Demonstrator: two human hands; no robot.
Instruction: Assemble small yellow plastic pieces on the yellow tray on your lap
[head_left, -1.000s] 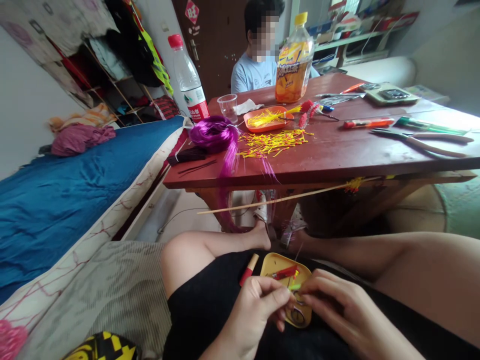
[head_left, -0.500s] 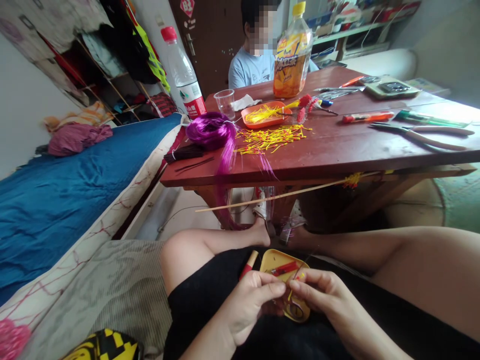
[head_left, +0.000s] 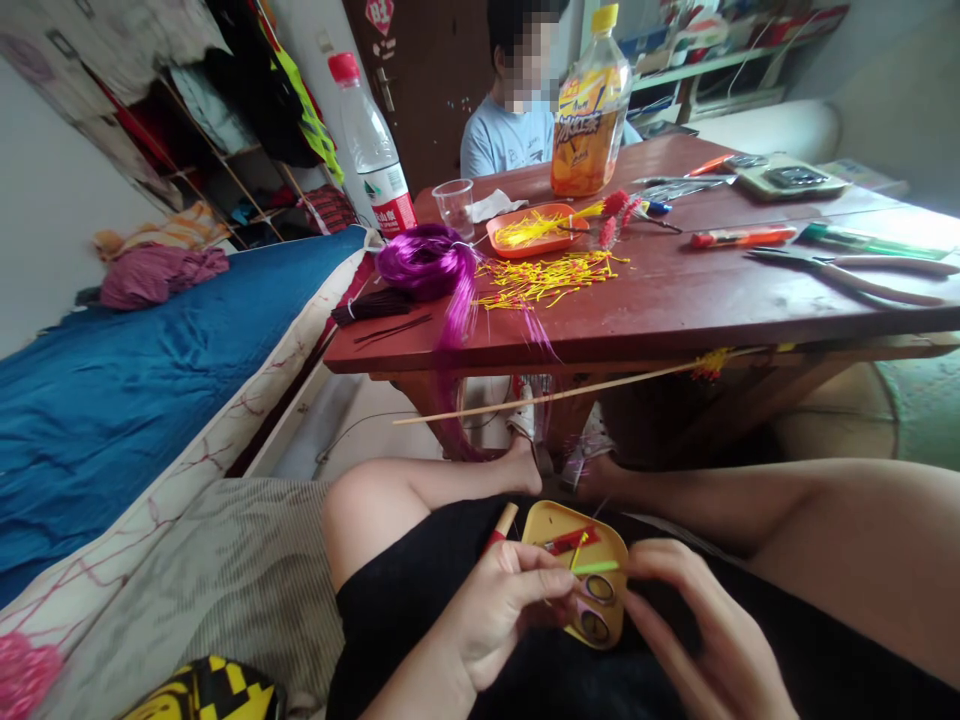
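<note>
Over my lap, my left hand (head_left: pixel 514 600) is closed in a pinch. A thin yellow flower stamen (head_left: pixel 580 548) and a short yellow-green strip (head_left: pixel 596 567) stick out from its fingertips. My right hand (head_left: pixel 686 610) is just to the right, blurred by motion, with thumb and fingers apart near the strip's right end. I cannot tell whether it touches the strip. Beneath both hands lies a small yellow tray (head_left: pixel 538 515) with a red-handled tool (head_left: pixel 574 538) and the round handles of scissors (head_left: pixel 598 588). A red-and-tan stick (head_left: pixel 504 522) is beside the tray.
On the red table (head_left: pixel 675 290) lie a purple thread bundle (head_left: pixel 427 262), yellow stamens (head_left: pixel 555 278), an orange tray (head_left: pixel 517 247), pliers (head_left: pixel 847 268) and bottles (head_left: pixel 589 130). A thin rod (head_left: pixel 525 402) juts below the table edge. A person (head_left: pixel 506 135) sits across.
My right hand has moved right, away from my left fingertips, and its fingers have spread. The yellow-green strip and the scissor handles now show between the hands. My left hand stays in place.
</note>
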